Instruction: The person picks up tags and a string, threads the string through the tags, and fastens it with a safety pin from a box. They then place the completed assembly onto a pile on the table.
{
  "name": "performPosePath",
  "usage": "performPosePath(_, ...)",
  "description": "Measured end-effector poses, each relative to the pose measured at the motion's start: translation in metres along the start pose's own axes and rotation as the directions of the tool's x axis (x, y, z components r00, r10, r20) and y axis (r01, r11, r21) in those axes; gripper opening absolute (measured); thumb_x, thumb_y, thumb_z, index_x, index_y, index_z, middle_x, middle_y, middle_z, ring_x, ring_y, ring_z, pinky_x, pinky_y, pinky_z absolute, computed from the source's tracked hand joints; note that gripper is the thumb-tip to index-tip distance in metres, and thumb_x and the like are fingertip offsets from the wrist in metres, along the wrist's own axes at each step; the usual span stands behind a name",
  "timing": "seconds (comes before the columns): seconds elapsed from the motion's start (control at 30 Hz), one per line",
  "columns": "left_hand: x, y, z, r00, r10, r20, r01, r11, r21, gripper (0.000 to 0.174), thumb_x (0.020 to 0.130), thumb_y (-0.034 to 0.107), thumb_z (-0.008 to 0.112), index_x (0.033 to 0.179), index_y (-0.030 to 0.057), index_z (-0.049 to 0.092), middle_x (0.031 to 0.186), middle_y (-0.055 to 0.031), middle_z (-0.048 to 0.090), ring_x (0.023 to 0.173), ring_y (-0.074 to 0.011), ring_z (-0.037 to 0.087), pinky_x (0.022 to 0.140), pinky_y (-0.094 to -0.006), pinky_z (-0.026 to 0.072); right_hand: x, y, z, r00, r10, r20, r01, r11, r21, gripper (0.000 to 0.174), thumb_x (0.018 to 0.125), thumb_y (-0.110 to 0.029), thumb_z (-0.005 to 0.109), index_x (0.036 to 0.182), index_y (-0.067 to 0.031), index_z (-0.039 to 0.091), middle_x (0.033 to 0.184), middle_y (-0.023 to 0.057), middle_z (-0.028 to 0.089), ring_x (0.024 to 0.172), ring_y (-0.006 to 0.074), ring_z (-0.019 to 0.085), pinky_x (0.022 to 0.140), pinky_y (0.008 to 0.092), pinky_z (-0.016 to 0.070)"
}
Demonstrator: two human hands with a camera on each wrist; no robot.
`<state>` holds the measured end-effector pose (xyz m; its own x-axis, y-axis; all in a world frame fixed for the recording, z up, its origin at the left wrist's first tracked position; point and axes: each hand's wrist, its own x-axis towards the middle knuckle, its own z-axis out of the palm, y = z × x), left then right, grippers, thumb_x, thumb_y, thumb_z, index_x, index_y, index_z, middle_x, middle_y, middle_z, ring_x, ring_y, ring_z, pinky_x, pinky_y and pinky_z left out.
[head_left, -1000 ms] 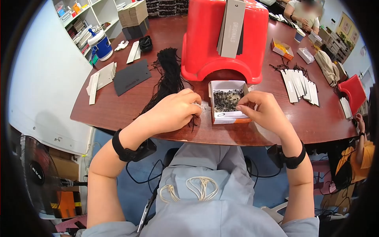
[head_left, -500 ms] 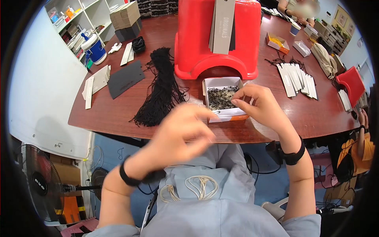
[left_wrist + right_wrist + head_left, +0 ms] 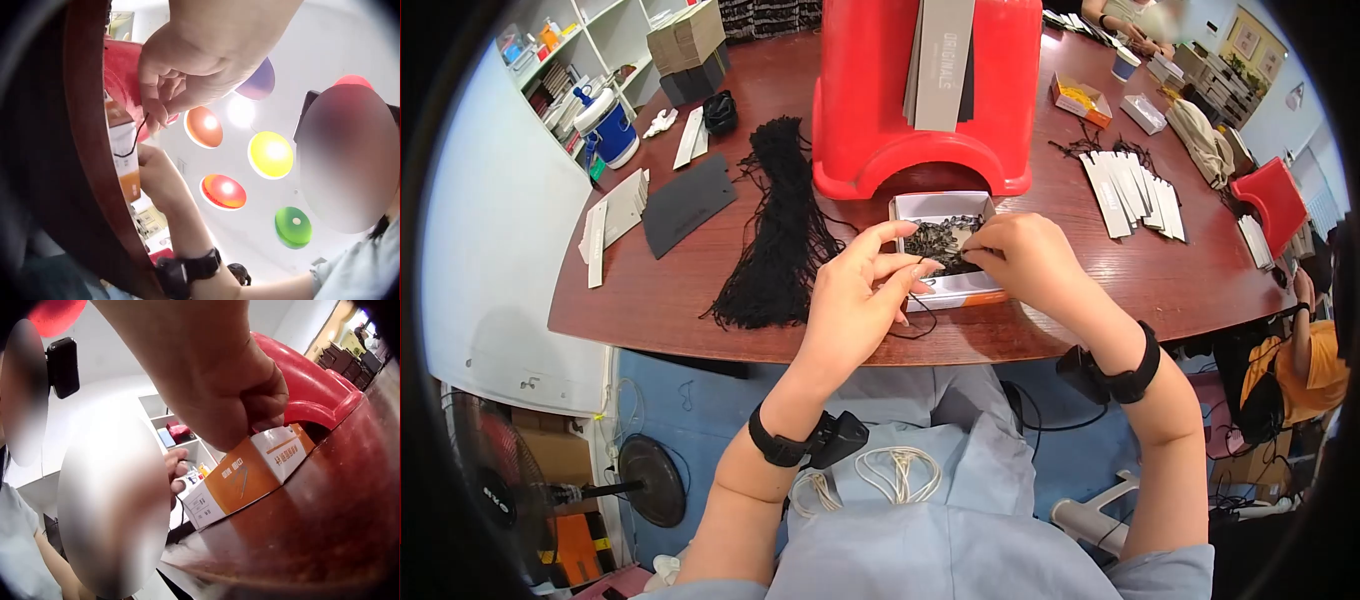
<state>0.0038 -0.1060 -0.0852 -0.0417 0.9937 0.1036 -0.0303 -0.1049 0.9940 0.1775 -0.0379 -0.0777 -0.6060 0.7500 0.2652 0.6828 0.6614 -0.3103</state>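
Observation:
In the head view, my left hand point(image 3: 850, 300) pinches a thin black cord point(image 3: 934, 322) between thumb and fingers; its loose end loops down before the box. The left wrist view also shows this cord point(image 3: 135, 145) hanging from the fingertips. My right hand point(image 3: 1032, 262) is over the right side of a small white and orange box point(image 3: 972, 299), thumb and forefinger pinched together on a small dark wire piece. Many small black wire pins point(image 3: 935, 240) lie inside the box. A thick bundle of black cords point(image 3: 775, 230) lies to the left.
A red plastic stool point(image 3: 925, 165) stands behind the box with grey tags point(image 3: 943, 70) on it. Pale tags point(image 3: 1135, 195) are spread at right. A dark card point(image 3: 690, 205) and pale cards point(image 3: 615, 215) lie at left. The table's front edge runs just before the box.
My left hand has come away from the cord bundle with one cord and moved right, up to the box. The right hand stays at the box. The head view has shifted slightly.

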Motion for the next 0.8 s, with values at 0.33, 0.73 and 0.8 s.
performPosePath(0.33,0.006,-0.007,0.015,0.956,0.29,-0.054,-0.255,0.905,0.34,0.007,0.073,0.004,0.059,0.078,0.0001,0.06,0.07,-0.0052,0.057,0.058,-0.0083,0.052,0.051,-0.0205,0.0404,-0.018,-0.015,0.001,0.931,0.323,-0.171,-0.206,0.85,0.486,0.019,0.068,-0.002,0.06,0.087,0.0,0.06,0.072,0.0124,0.061,0.055,0.0171,0.057,0.054,0.0258,0.0448)
performPosePath(0.73,0.005,-0.01,0.02,0.934,0.357,-0.019,-0.307,0.83,0.466,0.007,0.07,0.009,0.06,0.073,0.0028,0.059,0.068,-0.0063,0.053,0.053,-0.0171,0.051,0.049,-0.0267,0.04,-0.02,-0.027,0.01,0.851,0.493,-0.181,-0.245,0.678,0.693,0.018,0.068,0.0,0.061,0.085,-0.001,0.055,0.069,0.0065,0.062,0.056,0.0063,0.055,0.053,0.0206,0.0443)
performPosePath(0.8,0.007,-0.009,0.019,0.948,0.319,-0.005,-0.277,0.83,0.484,0.008,0.069,0.01,0.06,0.072,0.003,0.059,0.068,-0.0064,0.054,0.053,-0.0182,0.052,0.05,-0.0277,0.0403,-0.021,-0.027,0.012,0.855,0.475,-0.208,-0.215,0.689,0.692,0.019,0.067,0.0,0.061,0.085,-0.001,0.054,0.069,0.0064,0.062,0.056,0.0064,0.055,0.052,0.0205,0.0442)
